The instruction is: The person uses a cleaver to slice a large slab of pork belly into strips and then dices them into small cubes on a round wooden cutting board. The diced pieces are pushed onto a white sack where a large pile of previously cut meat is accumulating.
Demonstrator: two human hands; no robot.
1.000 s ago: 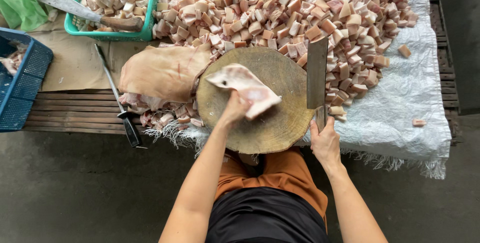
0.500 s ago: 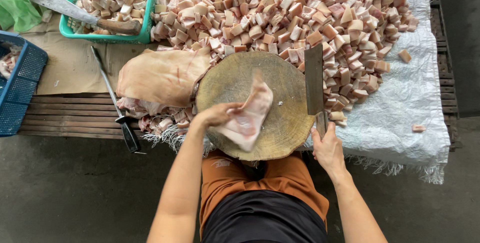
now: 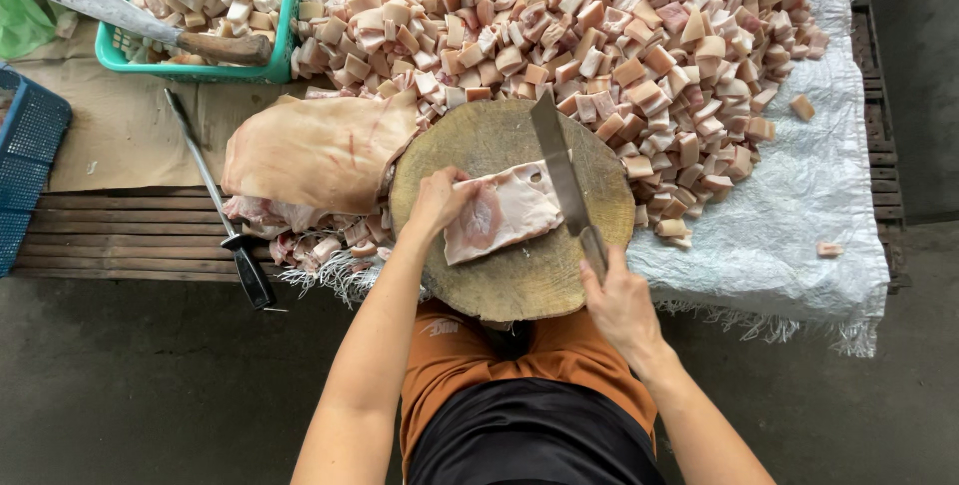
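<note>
A round wooden block (image 3: 509,245) sits at the near edge of the tabletop (image 3: 130,235), just in front of the person's lap. On it lies a pale slab of meat (image 3: 504,210), pink and white, near the block's middle.

The left hand (image 3: 440,200) rests on the slab's left end, fingers curled down and pressing it flat against the block. The right hand (image 3: 619,300) is closed around the handle of a cleaver (image 3: 561,170) at the block's near right edge. The blade runs away from the person across the slab's right end, touching the meat; whether it has bitten in cannot be told.

Beyond the block, a large heap of meat cubes (image 3: 599,35) covers a white woven sheet (image 3: 809,205) that hangs over the tabletop's right side. A few loose cubes lie apart near the sheet's right edge. Left of the block, touching it, is a big sheet of skin (image 3: 315,150) on brown cardboard (image 3: 110,120), with scraps below it. A honing steel (image 3: 215,200) with a black handle lies at an angle just beside the skin. At the far left a green basket (image 3: 215,5) holds more cubes, and a second knife (image 3: 140,20) lies across it. A blue crate (image 3: 30,160) stands at the left edge.
</note>
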